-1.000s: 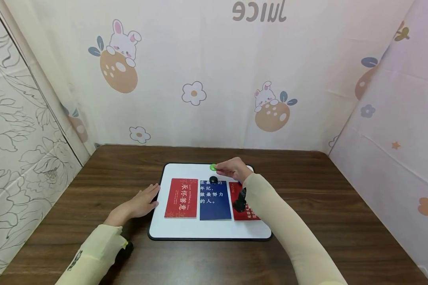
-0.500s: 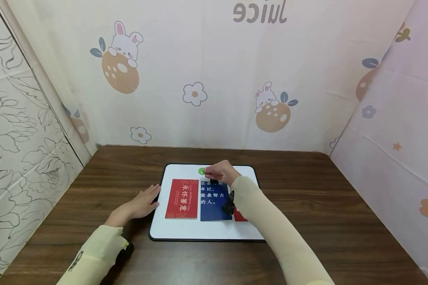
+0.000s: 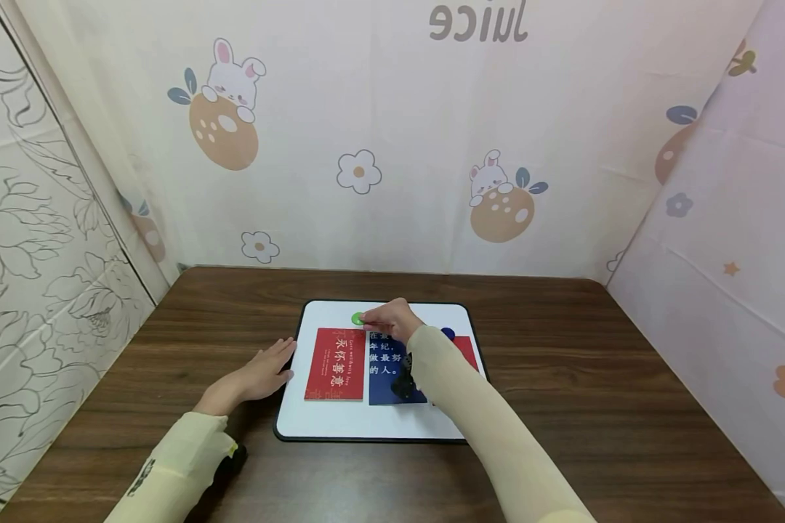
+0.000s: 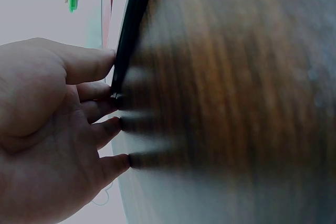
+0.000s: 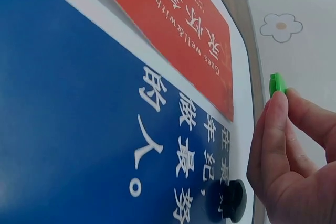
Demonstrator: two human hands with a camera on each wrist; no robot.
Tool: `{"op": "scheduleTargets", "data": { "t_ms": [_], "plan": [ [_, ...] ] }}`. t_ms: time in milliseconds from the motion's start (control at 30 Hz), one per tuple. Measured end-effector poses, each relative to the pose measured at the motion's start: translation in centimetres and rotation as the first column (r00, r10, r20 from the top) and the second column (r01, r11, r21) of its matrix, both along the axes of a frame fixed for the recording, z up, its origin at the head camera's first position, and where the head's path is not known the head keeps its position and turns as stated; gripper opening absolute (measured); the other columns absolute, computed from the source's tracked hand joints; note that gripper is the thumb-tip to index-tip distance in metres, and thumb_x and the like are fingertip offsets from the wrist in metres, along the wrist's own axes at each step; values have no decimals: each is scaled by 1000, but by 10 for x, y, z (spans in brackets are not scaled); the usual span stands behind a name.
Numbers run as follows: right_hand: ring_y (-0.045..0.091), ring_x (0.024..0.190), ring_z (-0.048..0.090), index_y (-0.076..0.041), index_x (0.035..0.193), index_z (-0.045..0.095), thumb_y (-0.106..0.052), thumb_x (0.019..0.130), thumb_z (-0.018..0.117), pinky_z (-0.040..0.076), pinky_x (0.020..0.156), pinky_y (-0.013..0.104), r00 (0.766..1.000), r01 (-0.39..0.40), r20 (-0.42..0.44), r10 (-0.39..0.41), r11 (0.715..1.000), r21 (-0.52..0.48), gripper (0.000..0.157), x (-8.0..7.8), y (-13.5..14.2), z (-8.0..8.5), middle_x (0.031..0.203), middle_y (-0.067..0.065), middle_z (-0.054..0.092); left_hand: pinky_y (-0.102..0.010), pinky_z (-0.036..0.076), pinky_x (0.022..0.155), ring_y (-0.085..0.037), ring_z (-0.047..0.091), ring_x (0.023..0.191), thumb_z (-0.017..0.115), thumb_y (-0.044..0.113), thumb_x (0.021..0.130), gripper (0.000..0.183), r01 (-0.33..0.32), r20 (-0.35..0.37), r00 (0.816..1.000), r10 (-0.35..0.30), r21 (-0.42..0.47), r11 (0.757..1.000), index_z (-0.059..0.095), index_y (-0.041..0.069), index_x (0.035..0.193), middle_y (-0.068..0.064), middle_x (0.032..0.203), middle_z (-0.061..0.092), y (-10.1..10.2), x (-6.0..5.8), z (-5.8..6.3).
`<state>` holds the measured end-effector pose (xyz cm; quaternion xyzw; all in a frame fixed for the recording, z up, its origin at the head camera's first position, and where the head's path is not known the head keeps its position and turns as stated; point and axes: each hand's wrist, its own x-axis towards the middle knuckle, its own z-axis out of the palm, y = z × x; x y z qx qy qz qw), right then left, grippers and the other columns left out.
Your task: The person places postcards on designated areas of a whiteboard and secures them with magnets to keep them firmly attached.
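Note:
A round green magnet is pinched between the thumb and fingers of my right hand, over the upper part of a white magnetic board. Just below the magnet lies a red card with printed characters. Beside it is a blue card, partly covered by my right wrist; a black magnet sits at its top edge in the right wrist view. My left hand touches the board's left edge, fingers extended, its fingertips along the black frame in the left wrist view.
A second red card, with a dark blue magnet at its top, is partly hidden behind my right sleeve. The board lies on a dark wooden table. A printed curtain hangs behind the table.
My right hand has moved left with the green magnet, from above the blue card to above the first red card. The dark blue magnet is now uncovered. My left hand stays in place.

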<state>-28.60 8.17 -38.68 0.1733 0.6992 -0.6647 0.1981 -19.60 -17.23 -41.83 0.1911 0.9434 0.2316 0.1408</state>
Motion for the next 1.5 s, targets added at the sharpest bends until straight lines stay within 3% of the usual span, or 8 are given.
{"op": "scheduleTargets", "data": {
  "t_ms": [333,600,800,1133,1500],
  "plan": [
    [20,77,71,5,106,69,-8,82,75,54,78,28,1000,2,-26,-1,999,47,27,0,-13,-2,96,16,67,-65,12,107,-46,13,139,53,11,97,58,9,0,1000,-9,13,1000,27,-12,144,-31,150,22,-2,0,3],
    [15,62,68,5,101,68,-8,80,78,55,69,27,999,24,-50,-16,986,168,27,-11,-24,-12,89,16,68,-65,12,107,-46,14,139,52,10,97,57,16,-5,1000,-16,19,1000,28,-12,143,-31,150,23,-3,0,4],
    [17,63,68,5,101,68,-10,79,78,55,63,24,998,17,-66,1,962,271,28,-17,-33,-17,87,14,67,-64,12,107,-45,13,140,52,11,97,58,14,-2,1000,-14,12,1000,27,-12,144,-30,150,22,-4,-2,2],
    [18,60,68,3,94,70,-10,79,79,55,60,26,992,-11,-113,53,940,342,22,-13,-46,-16,77,11,68,-64,13,107,-45,14,140,52,11,97,57,20,-10,1000,-20,13,1000,27,-12,144,-30,150,23,-5,-5,1],
    [18,63,69,2,97,71,-14,80,78,55,62,25,988,-28,-132,86,921,388,24,-8,-48,-13,77,9,67,-63,12,108,-45,14,140,52,10,97,58,9,-12,1000,-9,22,1000,27,-11,144,-30,150,23,-5,-6,-1]
  ]
}}
